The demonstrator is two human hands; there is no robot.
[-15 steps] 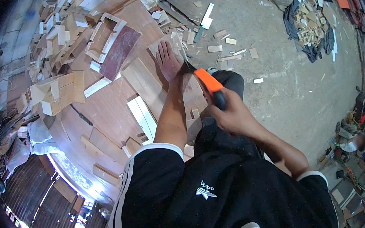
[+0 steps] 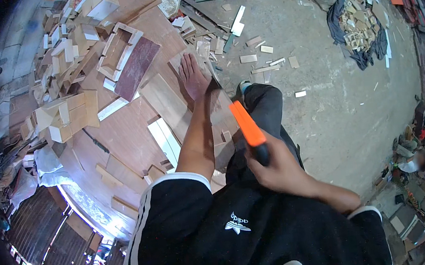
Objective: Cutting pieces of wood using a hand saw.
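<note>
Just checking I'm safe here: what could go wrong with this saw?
The saw in the right hand could slip toward the left hand, which lies flat on the board close by. It might also nick the trouser leg beside it.

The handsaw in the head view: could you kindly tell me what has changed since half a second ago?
The handsaw has been drawn back toward the person's body, together with the right grip around its handle. Nothing was taken up or let go. The left grip stays flat on the wooden board.
</note>
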